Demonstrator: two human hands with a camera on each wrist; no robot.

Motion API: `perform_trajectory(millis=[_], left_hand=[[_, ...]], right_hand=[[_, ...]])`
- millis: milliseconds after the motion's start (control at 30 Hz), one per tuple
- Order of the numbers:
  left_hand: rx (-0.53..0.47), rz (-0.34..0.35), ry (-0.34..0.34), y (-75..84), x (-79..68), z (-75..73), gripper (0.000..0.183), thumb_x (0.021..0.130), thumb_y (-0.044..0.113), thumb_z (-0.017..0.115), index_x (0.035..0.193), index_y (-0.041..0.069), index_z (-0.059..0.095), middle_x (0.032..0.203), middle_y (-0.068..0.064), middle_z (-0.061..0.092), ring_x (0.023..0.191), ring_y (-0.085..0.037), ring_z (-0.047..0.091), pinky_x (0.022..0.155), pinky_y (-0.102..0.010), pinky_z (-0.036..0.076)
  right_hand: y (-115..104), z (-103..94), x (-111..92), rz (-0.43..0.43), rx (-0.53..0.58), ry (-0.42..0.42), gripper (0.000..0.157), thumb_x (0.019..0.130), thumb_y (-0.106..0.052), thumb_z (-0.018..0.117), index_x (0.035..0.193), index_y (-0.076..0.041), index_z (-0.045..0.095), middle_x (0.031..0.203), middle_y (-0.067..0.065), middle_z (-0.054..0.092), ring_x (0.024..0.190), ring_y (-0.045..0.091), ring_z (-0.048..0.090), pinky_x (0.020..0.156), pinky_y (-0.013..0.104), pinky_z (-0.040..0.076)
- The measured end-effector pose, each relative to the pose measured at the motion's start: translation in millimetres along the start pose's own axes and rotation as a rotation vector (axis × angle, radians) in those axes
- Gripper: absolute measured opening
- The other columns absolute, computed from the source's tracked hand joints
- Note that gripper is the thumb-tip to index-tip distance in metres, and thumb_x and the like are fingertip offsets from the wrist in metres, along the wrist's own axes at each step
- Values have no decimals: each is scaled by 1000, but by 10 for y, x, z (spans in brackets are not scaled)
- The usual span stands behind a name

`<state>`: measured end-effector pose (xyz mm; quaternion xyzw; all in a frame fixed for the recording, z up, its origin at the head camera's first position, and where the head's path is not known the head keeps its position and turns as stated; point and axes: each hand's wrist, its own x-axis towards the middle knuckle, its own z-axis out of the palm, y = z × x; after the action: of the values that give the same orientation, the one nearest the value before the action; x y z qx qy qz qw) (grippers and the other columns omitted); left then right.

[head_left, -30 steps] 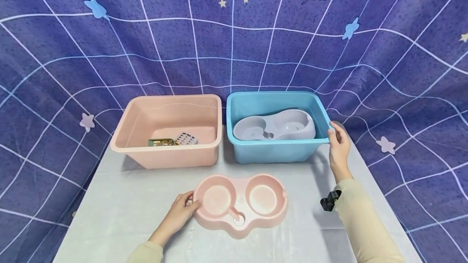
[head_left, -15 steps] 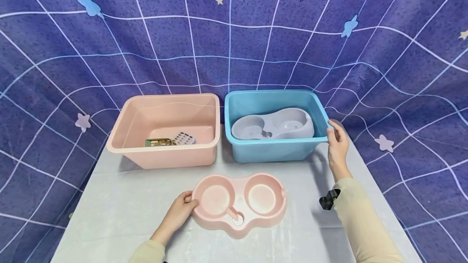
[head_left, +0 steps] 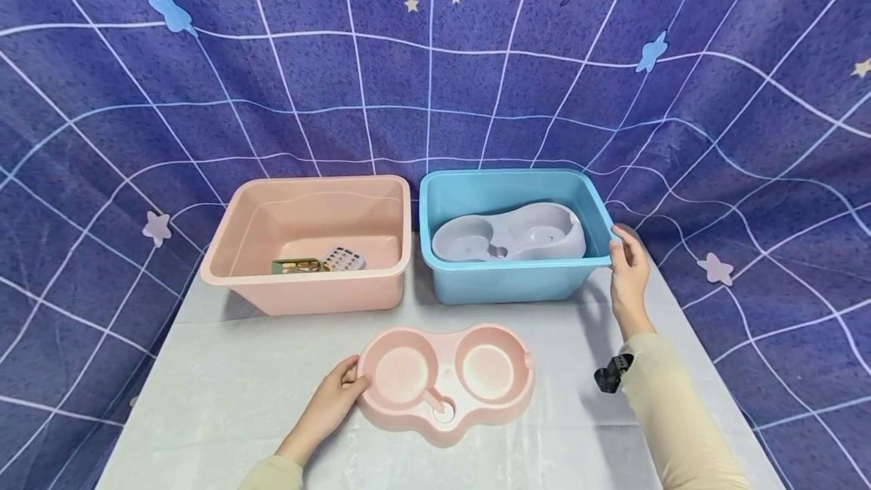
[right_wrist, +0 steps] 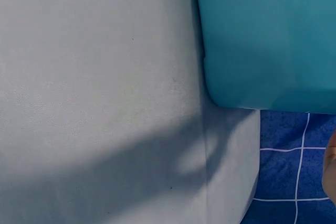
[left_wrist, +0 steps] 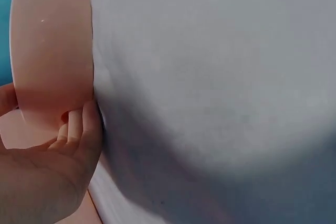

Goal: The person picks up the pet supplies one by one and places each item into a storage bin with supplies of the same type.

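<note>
A pink double pet bowl (head_left: pixel 445 373) lies on the table near its front. My left hand (head_left: pixel 330 399) grips its left end, thumb at the rim and fingers curled against the side wall, as the left wrist view shows with the bowl (left_wrist: pixel 52 40). Farther back stands a blue plastic bin (head_left: pixel 506 282). My right hand (head_left: pixel 629 282) holds that bin's right front corner at the rim. Inside the bin a grey double pet bowl (head_left: pixel 510 233) lies tilted. In the right wrist view, only a sliver of the right hand (right_wrist: pixel 329 171) shows, beside the bin's wall (right_wrist: pixel 268 40).
Left of the blue bin is a pink bin (head_left: pixel 327 293) holding a green-edged slotted item (head_left: pixel 297 267) and a pale slotted item (head_left: pixel 345 258), both partly hidden by its front wall. A white cloth covers the table (head_left: pixel 224 376). A purple gridded curtain (head_left: pixel 395 74) hangs behind.
The whole head view shifts slightly. Both hands keep their places on the pink bowl and the blue bin, and nothing else visibly moves.
</note>
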<state>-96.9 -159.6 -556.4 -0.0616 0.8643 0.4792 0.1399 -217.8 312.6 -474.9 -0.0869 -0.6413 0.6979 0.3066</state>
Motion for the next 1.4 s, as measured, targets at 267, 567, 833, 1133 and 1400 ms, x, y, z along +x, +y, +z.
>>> perform_trajectory(millis=[267, 567, 833, 1133, 1400], left_hand=[[226, 53, 83, -50, 14, 20, 63, 88, 45, 57, 137, 8, 44, 85, -2, 63, 83, -19, 57, 83, -48, 45], [304, 114, 189, -48, 17, 39, 55, 88, 40, 58, 135, 13, 48, 70, -6, 60, 75, -20, 56, 81, -47, 46], [267, 146, 293, -2, 15, 53, 48, 82, 36, 67, 127, 23, 56, 52, 7, 39, 45, -9, 36, 51, -26, 33], [262, 296, 468, 39, -44, 63, 40, 77, 30, 73, 115, 24, 64, 46, 17, 37, 38, -2, 34, 47, -23, 31], [274, 378, 612, 137, -71, 37, 34, 71, 23, 71, 104, 21, 72, 40, 20, 33, 35, -3, 25, 45, -25, 30]], right_hand=[[-12, 16, -13, 15, -51, 18, 33, 92, -8, 55, 121, 6, 56, 102, -4, 58, 75, 5, 45, 61, 17, 38], [-18, 29, -3, 9, -62, 25, 32, 92, -11, 55, 121, 2, 58, 102, -5, 59, 73, 5, 45, 61, 17, 38], [-2, 29, -22, -7, -56, 39, 33, 92, -9, 53, 121, 5, 57, 93, -3, 59, 72, 5, 44, 62, 21, 38], [-26, 49, -46, 14, -98, 17, 34, 94, -14, 52, 124, 1, 56, 86, -2, 54, 74, 7, 45, 64, 22, 40], [-20, 47, -57, 26, -45, 42, 32, 93, -12, 52, 122, 1, 58, 84, -6, 53, 76, 9, 46, 63, 21, 41]])
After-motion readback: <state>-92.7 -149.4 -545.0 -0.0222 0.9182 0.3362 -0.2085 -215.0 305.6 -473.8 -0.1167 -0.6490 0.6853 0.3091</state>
